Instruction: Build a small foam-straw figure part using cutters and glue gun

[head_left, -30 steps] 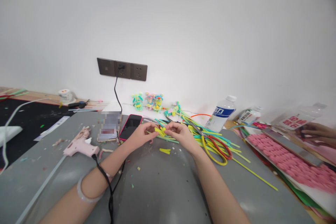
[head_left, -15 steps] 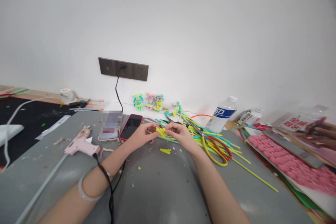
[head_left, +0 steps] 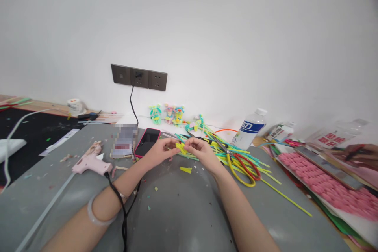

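L hand (head_left: 163, 151) & R hand (head_left: 200, 150) meet mid-table, fingers curled nearly closed, thumbs & fingertips pinching a small yellow piece (head_left: 181, 149) b/w them, in front of a heap of green, yellow & teal stems (head_left: 218, 150). Nearer me, a short yellow strip (head_left: 186, 170) lies on the grey tabletop (head_left: 189, 208); scissors (head_left: 228, 151) w/ red & yellow handles rest on the stems to my R. To my L, a pink glue gun (head_left: 92, 164) lies near 2 phones (head_left: 148, 141), & small multicoloured figures (head_left: 178, 115) stand by the wall (head_left: 206, 47).
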`<control>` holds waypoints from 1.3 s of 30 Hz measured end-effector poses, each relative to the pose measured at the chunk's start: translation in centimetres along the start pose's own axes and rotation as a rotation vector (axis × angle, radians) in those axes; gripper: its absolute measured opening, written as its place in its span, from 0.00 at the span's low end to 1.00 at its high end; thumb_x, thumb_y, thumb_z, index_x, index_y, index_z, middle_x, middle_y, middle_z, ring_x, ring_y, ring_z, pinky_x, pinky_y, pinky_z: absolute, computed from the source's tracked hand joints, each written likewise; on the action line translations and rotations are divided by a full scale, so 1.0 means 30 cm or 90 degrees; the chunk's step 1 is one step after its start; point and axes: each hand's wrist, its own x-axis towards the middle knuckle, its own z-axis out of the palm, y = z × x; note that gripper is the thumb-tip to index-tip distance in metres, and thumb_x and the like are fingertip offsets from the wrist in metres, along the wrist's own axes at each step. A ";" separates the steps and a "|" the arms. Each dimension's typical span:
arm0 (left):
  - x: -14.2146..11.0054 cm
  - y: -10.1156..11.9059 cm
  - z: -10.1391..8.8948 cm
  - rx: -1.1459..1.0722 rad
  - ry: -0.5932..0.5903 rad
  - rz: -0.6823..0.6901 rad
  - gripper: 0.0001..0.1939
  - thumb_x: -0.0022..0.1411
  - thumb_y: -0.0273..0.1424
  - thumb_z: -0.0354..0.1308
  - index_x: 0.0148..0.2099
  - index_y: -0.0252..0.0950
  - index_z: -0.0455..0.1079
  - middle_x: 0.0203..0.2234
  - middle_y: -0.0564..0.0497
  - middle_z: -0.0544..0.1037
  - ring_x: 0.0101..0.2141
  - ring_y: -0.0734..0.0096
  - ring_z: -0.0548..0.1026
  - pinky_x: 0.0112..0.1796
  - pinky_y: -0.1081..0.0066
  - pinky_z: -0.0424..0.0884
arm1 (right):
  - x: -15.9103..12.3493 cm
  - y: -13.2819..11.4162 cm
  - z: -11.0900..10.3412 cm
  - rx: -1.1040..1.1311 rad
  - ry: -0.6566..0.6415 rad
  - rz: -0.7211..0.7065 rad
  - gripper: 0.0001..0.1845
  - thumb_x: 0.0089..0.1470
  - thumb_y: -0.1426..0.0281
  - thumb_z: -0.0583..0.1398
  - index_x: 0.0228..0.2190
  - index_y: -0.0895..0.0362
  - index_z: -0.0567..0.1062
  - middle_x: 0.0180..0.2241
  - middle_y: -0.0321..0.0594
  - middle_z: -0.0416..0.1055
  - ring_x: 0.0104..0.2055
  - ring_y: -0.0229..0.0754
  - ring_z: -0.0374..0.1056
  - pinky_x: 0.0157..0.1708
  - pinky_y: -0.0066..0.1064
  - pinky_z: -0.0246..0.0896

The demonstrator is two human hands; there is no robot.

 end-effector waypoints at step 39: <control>-0.004 0.010 0.003 -0.061 0.034 0.013 0.25 0.49 0.43 0.68 0.43 0.29 0.75 0.29 0.49 0.75 0.23 0.75 0.69 0.25 0.71 0.71 | 0.002 -0.001 0.023 -0.049 0.070 -0.067 0.20 0.49 0.51 0.64 0.27 0.56 0.71 0.21 0.31 0.56 0.24 0.35 0.50 0.25 0.29 0.46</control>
